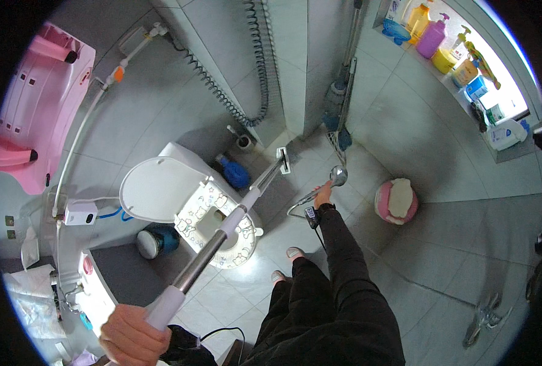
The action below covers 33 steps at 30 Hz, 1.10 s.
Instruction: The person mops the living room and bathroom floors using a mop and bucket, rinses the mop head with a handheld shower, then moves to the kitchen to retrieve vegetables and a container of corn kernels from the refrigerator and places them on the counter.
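My left hand (134, 336) is closed around the lilac grip of a telescopic pole (201, 265), which slants away over the toilet. At the pole's far end, a narrow head (283, 160) is over the floor near the wall corner. In my right hand (323, 196) is a chrome shower head (338, 175), held by its handle with its hose curving below. Whether water flows from it, I cannot tell. The toilet (161, 190) has its lid raised and a patterned seat pad (216, 196) on it.
Long-handled tools (344, 98) lean in the corner. A pink and white bin (396, 201) stands by the right wall. Near the toilet are a blue bottle (235, 173), a toilet brush holder (243, 142) and a dark blue bin (165, 240). Bottles line a window ledge (511, 158).
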Motion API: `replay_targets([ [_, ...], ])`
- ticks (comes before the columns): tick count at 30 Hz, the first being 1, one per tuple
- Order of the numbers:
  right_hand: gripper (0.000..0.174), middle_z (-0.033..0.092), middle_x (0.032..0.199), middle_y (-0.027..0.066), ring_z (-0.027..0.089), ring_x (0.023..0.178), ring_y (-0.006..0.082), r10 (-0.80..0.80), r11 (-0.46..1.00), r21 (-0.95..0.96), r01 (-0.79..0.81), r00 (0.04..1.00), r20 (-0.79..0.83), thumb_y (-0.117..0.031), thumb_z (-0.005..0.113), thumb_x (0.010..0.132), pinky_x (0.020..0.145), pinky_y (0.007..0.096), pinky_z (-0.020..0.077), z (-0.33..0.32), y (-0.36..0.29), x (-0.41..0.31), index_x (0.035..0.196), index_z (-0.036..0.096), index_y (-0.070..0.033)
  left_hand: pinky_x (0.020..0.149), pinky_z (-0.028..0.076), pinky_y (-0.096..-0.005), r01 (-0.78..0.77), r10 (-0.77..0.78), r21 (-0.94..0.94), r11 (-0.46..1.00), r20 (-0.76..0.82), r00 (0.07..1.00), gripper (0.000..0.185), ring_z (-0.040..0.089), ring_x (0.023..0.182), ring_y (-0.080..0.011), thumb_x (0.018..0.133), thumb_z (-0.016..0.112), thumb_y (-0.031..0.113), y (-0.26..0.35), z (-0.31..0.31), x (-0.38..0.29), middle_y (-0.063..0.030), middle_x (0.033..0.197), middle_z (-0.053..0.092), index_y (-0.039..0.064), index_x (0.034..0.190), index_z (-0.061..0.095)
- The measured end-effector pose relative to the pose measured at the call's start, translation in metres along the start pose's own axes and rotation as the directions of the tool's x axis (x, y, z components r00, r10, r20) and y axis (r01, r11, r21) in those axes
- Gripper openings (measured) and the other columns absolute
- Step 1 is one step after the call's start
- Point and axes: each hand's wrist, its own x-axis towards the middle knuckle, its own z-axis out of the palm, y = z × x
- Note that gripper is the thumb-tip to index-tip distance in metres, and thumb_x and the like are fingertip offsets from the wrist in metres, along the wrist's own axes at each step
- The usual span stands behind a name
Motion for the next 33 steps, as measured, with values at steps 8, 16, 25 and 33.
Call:
replay_targets([
  [8, 0.052, 0.054, 0.075, 0.0054, 0.056, 0.061, 0.0173, 0.006, 1.0, 0.012, -0.007, 0.997, 0.074, -0.057, 0.034, 0.097, 0.045, 0.0298, 0.0394, -0.006, 0.001, -0.007, 0.097, 0.045, -0.006, 0.052, 0.039, -0.0222, 0.063, 0.028, 0.218, 0.974, -0.392, 0.92, 0.017, 0.042, 0.044, -0.0086, 0.073, 0.058, 0.011, 0.031, -0.01, 0.004, 0.0027, 0.052, 0.044, 0.013, 0.063, 0.043],
  [16, 0.052, 0.053, 0.069, 0.0062, 0.055, 0.059, 0.017, -0.114, 0.975, -0.177, 0.133, 0.987, 0.116, -0.054, 0.035, 0.098, 0.051, 0.032, 0.0415, -0.005, -0.004, -0.019, 0.096, 0.045, -0.002, 0.057, 0.03, -0.0268, 0.103, 0.069, 0.289, 0.952, -0.528, 0.846, 0.019, 0.033, 0.047, -0.0111, 0.074, 0.046, 0.016, 0.045, 0.0, 0.015, 0.001, 0.055, 0.035, 0.015, 0.061, 0.032],
  [25, 0.058, 0.048, 0.071, 0.0068, 0.048, 0.058, 0.0156, -0.113, 0.938, -0.305, 0.163, 0.978, 0.175, -0.054, 0.039, 0.097, 0.056, 0.0311, 0.0421, 0.008, 0.016, -0.031, 0.106, 0.04, 0.003, 0.054, 0.027, -0.0255, 0.169, 0.149, 0.402, 0.9, -0.647, 0.748, 0.023, 0.023, 0.04, -0.0085, 0.07, 0.047, 0.016, 0.021, 0.008, 0.021, 0.0025, 0.042, 0.025, 0.016, 0.054, 0.03],
  [33, 0.053, 0.049, 0.067, 0.0062, 0.053, 0.056, 0.017, -0.153, 0.905, -0.333, 0.264, 0.934, 0.324, -0.052, 0.04, 0.098, 0.052, 0.0324, 0.0456, 0.033, 0.051, -0.01, 0.097, 0.041, 0.001, 0.052, 0.025, -0.0222, 0.172, 0.037, 0.345, 0.923, -0.524, 0.851, 0.024, 0.022, 0.039, -0.0073, 0.074, 0.046, 0.015, 0.023, 0.001, 0.021, 0.0031, 0.042, 0.026, 0.017, 0.055, 0.031],
])
